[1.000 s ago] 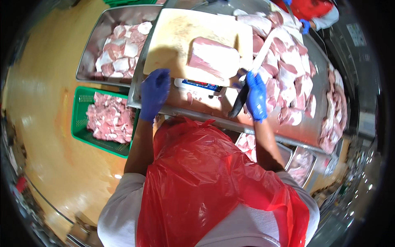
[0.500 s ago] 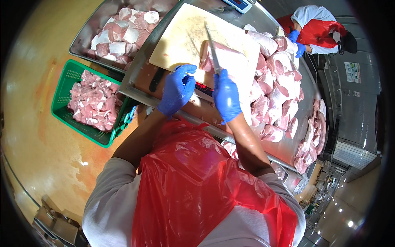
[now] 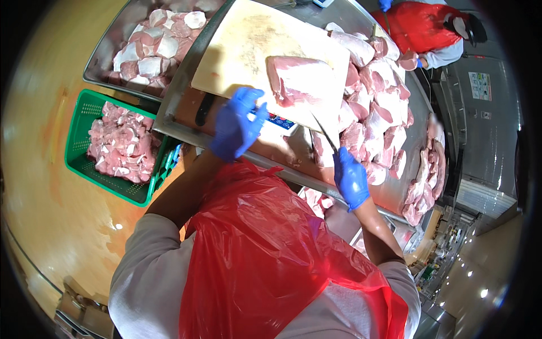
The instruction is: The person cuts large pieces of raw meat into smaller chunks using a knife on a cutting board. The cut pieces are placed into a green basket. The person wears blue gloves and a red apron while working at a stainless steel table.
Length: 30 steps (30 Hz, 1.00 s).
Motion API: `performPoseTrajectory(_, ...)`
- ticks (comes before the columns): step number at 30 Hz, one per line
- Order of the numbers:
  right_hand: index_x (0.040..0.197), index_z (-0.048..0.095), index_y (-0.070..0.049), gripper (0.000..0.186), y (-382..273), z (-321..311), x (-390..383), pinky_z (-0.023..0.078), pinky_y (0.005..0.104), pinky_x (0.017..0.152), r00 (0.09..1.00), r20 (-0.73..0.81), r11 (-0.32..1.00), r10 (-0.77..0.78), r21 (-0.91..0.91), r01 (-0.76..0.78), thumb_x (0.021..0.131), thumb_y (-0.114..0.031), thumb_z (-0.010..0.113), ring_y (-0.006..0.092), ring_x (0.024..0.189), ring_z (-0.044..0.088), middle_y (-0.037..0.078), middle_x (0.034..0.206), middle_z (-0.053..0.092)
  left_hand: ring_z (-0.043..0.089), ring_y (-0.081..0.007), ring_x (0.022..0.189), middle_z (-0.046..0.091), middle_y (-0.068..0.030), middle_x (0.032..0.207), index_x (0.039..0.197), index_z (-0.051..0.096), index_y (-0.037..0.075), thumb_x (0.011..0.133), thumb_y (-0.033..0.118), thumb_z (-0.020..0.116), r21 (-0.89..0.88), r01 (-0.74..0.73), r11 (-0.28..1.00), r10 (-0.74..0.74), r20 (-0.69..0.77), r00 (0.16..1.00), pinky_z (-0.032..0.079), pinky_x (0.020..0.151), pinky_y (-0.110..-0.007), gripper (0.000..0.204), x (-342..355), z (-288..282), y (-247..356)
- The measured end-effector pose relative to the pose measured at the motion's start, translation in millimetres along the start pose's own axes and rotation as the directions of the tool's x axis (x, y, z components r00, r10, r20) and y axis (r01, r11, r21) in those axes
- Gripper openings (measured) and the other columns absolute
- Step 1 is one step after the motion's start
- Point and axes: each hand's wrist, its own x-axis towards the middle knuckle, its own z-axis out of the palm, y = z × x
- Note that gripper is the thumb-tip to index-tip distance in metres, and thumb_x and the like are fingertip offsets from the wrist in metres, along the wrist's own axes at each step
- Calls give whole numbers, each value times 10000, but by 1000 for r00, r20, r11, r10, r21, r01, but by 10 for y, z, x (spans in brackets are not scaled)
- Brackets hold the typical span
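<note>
My right hand (image 3: 351,176), in a blue glove, is closed around the handle of a knife (image 3: 324,131). Its thin blade points up and left, past the near right edge of a cutting board (image 3: 243,42). On that board lies a thick slab of raw meat (image 3: 302,82) with a pale fat side, touched by neither hand. Slightly blurred, my left hand (image 3: 240,125) hovers near the board's lower edge, gloved in blue. Its fingers are bent but apart, and I see nothing in them. Close by, a digital scale (image 3: 278,120) shows partly beneath the board's near edge.
A black-handled tool (image 3: 204,110) lies left of the scale. Many meat pieces (image 3: 372,107) are heaped right of the board, with strips (image 3: 423,186) farther right. At left stand a metal tub (image 3: 93,70) and a green basket (image 3: 73,133) of meat. A co-worker (image 3: 420,28) works at far right.
My right hand has swung the knife off the meat, right and toward me. My left hand has shifted slightly left. The co-worker has changed posture, and the view has moved a little.
</note>
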Motion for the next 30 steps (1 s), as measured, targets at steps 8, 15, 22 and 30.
performPoseTrajectory(8, 1052, 559, -45, 131, -175, 235, 483, 487, 488, 572, 976, -212, 993, -44, 102, 67, 938, -100, 592, 418, 689, 627, 213, 799, 618, 648, -279, 838, 629, -90, 919, 952, 668, 69, 786, 50, 708, 226, -438, 870, 458, -44, 888, 545, 734, -381, 172, 125, 606, -205)
performPoseTrajectory(15, 1188, 531, -94, 333, -99, 58, 552, 537, 476, 635, 997, 69, 994, -42, -99, 48, 862, -70, 599, 393, 764, 660, 202, 863, 644, 644, -277, 796, 661, -90, 881, 836, 658, 56, 702, -34, 748, 91, -428, 899, 436, -110, 893, 538, 707, -374, 185, -28, 452, -286)
performPoseTrajectory(22, 1161, 524, -56, 276, -763, 252, 1321, 535, 496, 730, 988, 148, 998, -30, -56, 39, 889, -102, 537, 424, 856, 669, 232, 937, 672, 645, -241, 768, 665, -82, 845, 769, 658, 58, 694, -28, 758, -61, -230, 971, 224, -96, 970, 537, 666, -344, 152, -65, 484, -363)
performPoseTrajectory(30, 1137, 565, -76, 216, 551, -13, 195, 534, 467, 607, 975, 218, 989, 37, -147, -4, 991, -229, 522, 390, 748, 671, 200, 882, 674, 612, -153, 724, 677, -41, 846, 885, 685, 39, 770, -69, 720, 309, -147, 940, 295, -515, 805, 517, 682, -284, 162, -195, -710, -938)
